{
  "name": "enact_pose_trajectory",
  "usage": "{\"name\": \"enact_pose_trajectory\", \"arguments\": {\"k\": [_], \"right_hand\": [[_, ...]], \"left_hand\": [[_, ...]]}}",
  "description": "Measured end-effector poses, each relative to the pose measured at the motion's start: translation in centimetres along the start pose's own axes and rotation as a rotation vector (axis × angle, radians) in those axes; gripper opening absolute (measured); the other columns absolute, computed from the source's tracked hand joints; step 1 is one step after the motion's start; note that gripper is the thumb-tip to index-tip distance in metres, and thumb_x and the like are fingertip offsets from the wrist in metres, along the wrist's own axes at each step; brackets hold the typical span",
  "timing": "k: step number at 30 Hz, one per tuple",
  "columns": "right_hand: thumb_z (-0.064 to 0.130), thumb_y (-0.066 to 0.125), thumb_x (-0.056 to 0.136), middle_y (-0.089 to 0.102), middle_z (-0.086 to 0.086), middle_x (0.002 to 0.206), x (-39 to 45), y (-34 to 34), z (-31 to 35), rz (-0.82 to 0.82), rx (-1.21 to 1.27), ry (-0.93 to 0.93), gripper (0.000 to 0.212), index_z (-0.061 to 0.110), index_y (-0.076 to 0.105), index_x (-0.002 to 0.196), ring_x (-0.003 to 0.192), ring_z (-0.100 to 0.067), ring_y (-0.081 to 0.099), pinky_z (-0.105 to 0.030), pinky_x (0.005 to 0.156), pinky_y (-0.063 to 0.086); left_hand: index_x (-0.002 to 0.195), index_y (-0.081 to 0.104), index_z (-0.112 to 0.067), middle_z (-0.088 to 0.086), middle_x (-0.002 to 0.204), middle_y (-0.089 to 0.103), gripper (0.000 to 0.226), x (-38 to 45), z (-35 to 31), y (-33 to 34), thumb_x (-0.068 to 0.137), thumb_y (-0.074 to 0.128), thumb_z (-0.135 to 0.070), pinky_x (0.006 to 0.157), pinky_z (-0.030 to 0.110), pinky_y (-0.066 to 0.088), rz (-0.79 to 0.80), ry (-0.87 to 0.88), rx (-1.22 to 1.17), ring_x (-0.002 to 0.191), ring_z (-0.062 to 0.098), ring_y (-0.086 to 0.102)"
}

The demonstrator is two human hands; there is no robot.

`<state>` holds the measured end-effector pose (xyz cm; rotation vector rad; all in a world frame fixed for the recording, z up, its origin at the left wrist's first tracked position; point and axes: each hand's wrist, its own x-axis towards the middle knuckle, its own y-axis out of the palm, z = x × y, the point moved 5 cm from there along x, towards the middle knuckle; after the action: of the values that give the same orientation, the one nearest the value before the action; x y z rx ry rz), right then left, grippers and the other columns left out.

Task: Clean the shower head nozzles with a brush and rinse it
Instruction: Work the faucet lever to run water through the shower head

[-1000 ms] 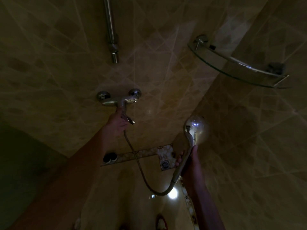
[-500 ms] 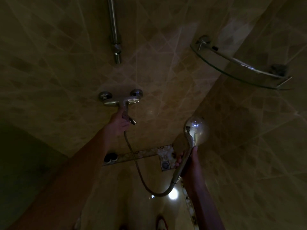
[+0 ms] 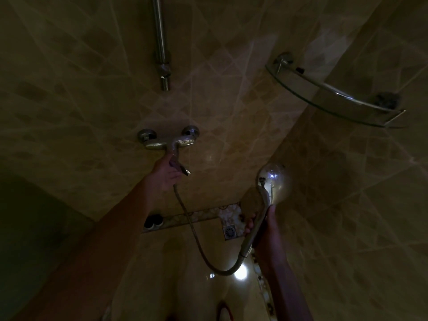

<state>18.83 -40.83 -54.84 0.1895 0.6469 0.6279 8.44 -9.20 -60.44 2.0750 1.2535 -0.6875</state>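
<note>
The light is dim. A chrome shower head (image 3: pixel 274 181) is held up in the corner with its shiny back toward me, so the nozzles are hidden. My right hand (image 3: pixel 266 230) grips its handle. A metal hose (image 3: pixel 199 249) loops from the handle's end up to the wall mixer tap (image 3: pixel 169 141). My left hand (image 3: pixel 165 174) holds the tap's lever (image 3: pixel 179 166) from below. No brush is in view.
A vertical chrome rail (image 3: pixel 161 42) hangs on the tiled wall above the tap. A glass corner shelf (image 3: pixel 333 98) sticks out at upper right. On the floor lie a square drain (image 3: pixel 229 231), two dark round objects (image 3: pixel 153 220) and something red (image 3: pixel 225 310).
Both hands keep their holds. The view has shifted slightly, and the left hand has slid a little along the tap lever.
</note>
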Motion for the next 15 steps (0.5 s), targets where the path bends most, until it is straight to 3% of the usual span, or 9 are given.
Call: {"name": "enact_pose_trajectory", "arguments": {"k": [3, 6, 10, 15], "right_hand": [[0.075, 0.046, 0.08, 0.047, -0.002, 0.065, 0.19, 0.04, -0.08, -0.007, 0.008, 0.007, 0.059, 0.017, 0.055, 0.081, 0.055, -0.014, 0.047, -0.03, 0.058, 0.038], [0.076, 0.047, 0.078, 0.047, -0.002, 0.064, 0.27, 0.16, -0.13, -0.007, 0.008, 0.005, 0.06, 0.017, 0.055, 0.079, 0.056, -0.015, 0.047, -0.031, 0.059, 0.038], [0.075, 0.047, 0.079, 0.047, -0.002, 0.065, 0.08, 0.34, -0.03, -0.008, 0.003, 0.002, 0.06, 0.016, 0.055, 0.081, 0.056, -0.015, 0.046, -0.031, 0.059, 0.038], [0.072, 0.042, 0.085, 0.045, -0.004, 0.068, -0.09, 0.61, 0.09, -0.005, -0.011, -0.004, 0.059, 0.015, 0.053, 0.098, 0.057, -0.014, 0.045, -0.027, 0.056, 0.038]], "left_hand": [[0.117, 0.054, 0.002, 0.025, 0.134, 0.051, 0.065, -0.01, 0.0, 0.0, 0.09, 0.047, -0.057, 0.09, 0.039, 0.043, 0.034, -0.005, 0.005, 0.11, 0.034, 0.057], [0.095, 0.054, -0.002, 0.026, 0.135, 0.05, 0.056, 0.07, 0.11, -0.08, 0.09, 0.045, -0.057, 0.093, 0.039, 0.042, 0.04, -0.027, 0.011, 0.117, 0.036, 0.054], [0.127, 0.05, 0.0, 0.026, 0.137, 0.049, 0.073, 0.08, 0.0, -0.16, 0.088, 0.045, -0.062, 0.094, 0.04, 0.041, 0.033, -0.01, 0.026, 0.123, 0.036, 0.051], [0.128, 0.05, -0.002, 0.025, 0.142, 0.045, 0.07, 0.05, -0.15, -0.29, 0.089, 0.045, -0.06, 0.095, 0.041, 0.042, 0.041, -0.008, 0.018, 0.128, 0.038, 0.047]]}}
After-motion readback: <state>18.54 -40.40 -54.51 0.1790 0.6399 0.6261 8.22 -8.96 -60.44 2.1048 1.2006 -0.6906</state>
